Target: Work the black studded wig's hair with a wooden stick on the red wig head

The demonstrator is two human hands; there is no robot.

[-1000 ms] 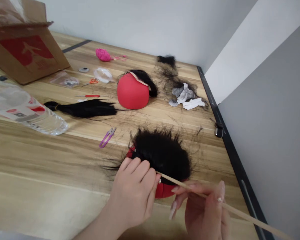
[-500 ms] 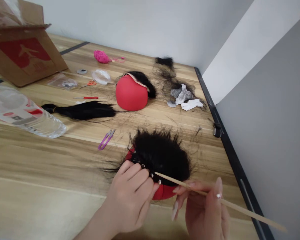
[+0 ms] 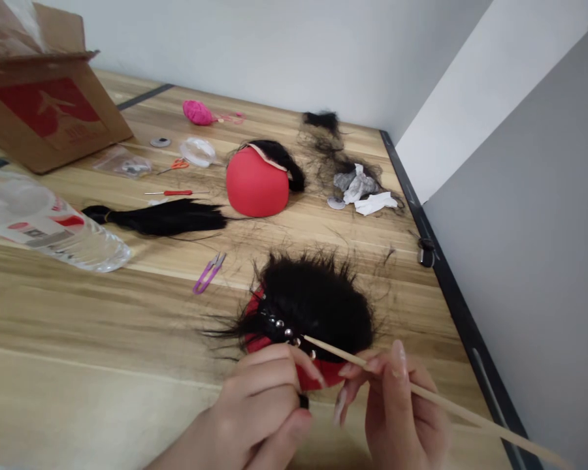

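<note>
A short, bristly black hairpiece (image 3: 318,300) lies on a red rounded form (image 3: 328,375) in front of me. Shiny round-headed pins (image 3: 288,333) line its near left edge, and longer black strands stick out to the left. My right hand (image 3: 402,405) pinches a long thin wooden stick (image 3: 340,354), whose tip touches the hairpiece edge by the pins. My left hand (image 3: 259,398) is curled at the near side of the red form. Between its thumb and fingers shows a small black thing (image 3: 303,401) that I cannot make out.
Purple thread snips (image 3: 209,274), a tied black hair bundle (image 3: 171,217) and a plastic bottle (image 3: 53,222) lie to the left. Behind are a second red form (image 3: 257,183), orange scissors (image 3: 179,164), a cardboard box (image 3: 53,124) and crumpled paper (image 3: 360,186). A wall bounds the right.
My left hand has drawn back toward me from the hairpiece edge, uncovering the pins. The thumb of my right hand has shifted left along the stick, while the stick's tip has stayed put.
</note>
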